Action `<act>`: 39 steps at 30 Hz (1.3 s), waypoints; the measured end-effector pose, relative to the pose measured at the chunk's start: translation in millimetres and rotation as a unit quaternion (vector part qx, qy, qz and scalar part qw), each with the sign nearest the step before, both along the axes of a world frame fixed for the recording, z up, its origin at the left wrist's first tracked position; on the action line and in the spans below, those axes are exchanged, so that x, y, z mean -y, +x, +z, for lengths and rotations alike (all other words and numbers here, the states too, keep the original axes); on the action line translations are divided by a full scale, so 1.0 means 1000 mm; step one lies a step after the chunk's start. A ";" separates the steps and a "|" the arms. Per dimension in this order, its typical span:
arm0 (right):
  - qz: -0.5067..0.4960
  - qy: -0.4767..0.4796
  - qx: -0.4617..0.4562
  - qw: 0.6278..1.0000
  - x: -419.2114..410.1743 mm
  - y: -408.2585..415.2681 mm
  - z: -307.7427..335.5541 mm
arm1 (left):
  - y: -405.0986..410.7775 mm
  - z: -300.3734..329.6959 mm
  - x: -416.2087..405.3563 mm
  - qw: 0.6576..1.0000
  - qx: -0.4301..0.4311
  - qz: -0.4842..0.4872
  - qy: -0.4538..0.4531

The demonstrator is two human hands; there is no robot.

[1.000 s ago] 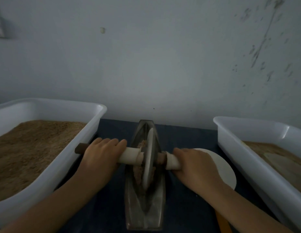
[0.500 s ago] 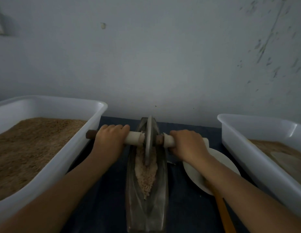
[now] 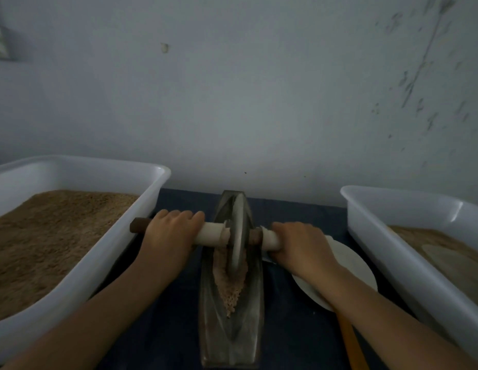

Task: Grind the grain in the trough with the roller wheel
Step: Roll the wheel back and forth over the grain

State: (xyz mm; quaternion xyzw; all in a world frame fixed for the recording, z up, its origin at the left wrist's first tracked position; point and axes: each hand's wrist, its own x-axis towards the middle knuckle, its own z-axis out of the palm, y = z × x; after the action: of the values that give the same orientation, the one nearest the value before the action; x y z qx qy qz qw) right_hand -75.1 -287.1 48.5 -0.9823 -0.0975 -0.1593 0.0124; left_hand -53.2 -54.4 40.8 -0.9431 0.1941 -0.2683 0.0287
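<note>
A person works a roller wheel (image 3: pixel 237 233) in a narrow metal trough (image 3: pixel 232 311) on a dark-covered table (image 3: pixel 163 329), the disc standing upright in the far half of the channel. The trough's long axis runs straight away from the person toward the wall; the wheel's axle handle (image 3: pixel 209 234) lies across it, left to right. The left hand (image 3: pixel 167 236) is wrapped over the axle left of the disc, the right hand (image 3: pixel 302 245) over it on the right, both with fingers curled fully round the bar, about equally near the wheel. The pale grain (image 3: pixel 231 287) lies heaped in the channel just on the near side of the disc, tapering toward the person, so the next stroke looks to be a pull back along the trough. White tubs (image 3: pixel 141 209) of brown meal stand either side; a white plate (image 3: pixel 358 268) lies beneath the right wrist.
</note>
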 end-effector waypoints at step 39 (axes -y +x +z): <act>0.022 0.008 -0.037 0.999 0.003 -0.040 0.002 | -0.030 0.006 -0.008 0.998 -0.034 -0.036 -0.026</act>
State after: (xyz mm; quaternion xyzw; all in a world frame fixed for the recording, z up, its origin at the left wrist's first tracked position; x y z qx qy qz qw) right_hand -115.3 -289.8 50.1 -0.9851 -0.1169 -0.1235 0.0276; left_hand -82.9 -46.0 47.2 -0.9444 0.2222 -0.2422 -0.0122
